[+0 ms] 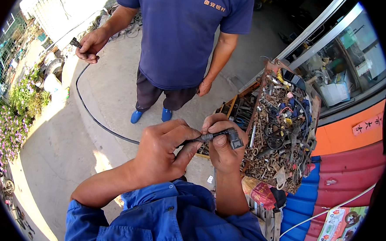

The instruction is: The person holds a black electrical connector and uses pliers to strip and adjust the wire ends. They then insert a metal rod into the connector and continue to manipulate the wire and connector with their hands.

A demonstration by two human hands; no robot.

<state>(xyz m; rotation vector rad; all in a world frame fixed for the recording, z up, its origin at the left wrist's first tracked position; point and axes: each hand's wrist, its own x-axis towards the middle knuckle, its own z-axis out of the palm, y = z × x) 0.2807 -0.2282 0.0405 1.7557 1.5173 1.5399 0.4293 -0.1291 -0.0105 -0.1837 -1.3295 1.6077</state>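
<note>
In front of my chest I hold one end of a black cable (83, 106). My left hand (160, 147) pinches the cable just behind its plug, thumb and forefinger pressed together. My right hand (225, 156) has its fingers curled round the black plug (236, 143), an angled housing with a squarish open face. Between the two hands shows a short ribbed or wrapped grey section (207, 138). From my left hand the cable loops out to another person's hand (92, 43), which grips a second black connector (75, 42) at the far end.
The other person, in a dark blue T-shirt (175, 36), stands facing me on the concrete floor (60, 157). At right is a bench (280, 125) heaped with bolts, small metal parts, wires and a phone (294, 78). Beyond it stands a glass door (344, 63). Flowering plants (16, 115) grow at left.
</note>
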